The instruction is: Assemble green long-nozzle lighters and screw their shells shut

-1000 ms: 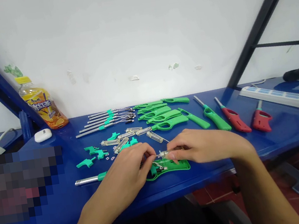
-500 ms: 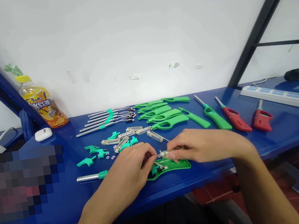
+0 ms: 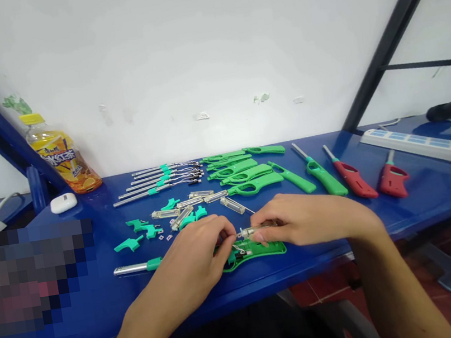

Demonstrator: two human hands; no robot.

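Observation:
My right hand (image 3: 286, 219) grips a clear lighter fuel tank (image 3: 247, 232), its nozzle end pointing left. Close against that end, my left hand (image 3: 209, 245) pinches a small pale piece (image 3: 239, 235), partly covered by the fingertips. Beneath both hands lies an open green lighter shell half (image 3: 273, 248) with white wires and a dark part inside. A metal lighter tube (image 3: 130, 269) with a teal collar extends from it to the left. My left hand hides the shell's middle.
Behind my hands lie several clear fuel tanks (image 3: 233, 205), teal triggers (image 3: 129, 244), tubes with wires (image 3: 142, 195) and green shell halves (image 3: 255, 183). Assembled green (image 3: 326, 176) and red (image 3: 354, 179) lighters lie right, near a power strip (image 3: 421, 145). A drink bottle (image 3: 63, 156) and white case (image 3: 63, 203) stand left.
The whole view has shifted very slightly. Both hands stay in the same pose at the fuel tank's nozzle end, with no clear change in what they hold.

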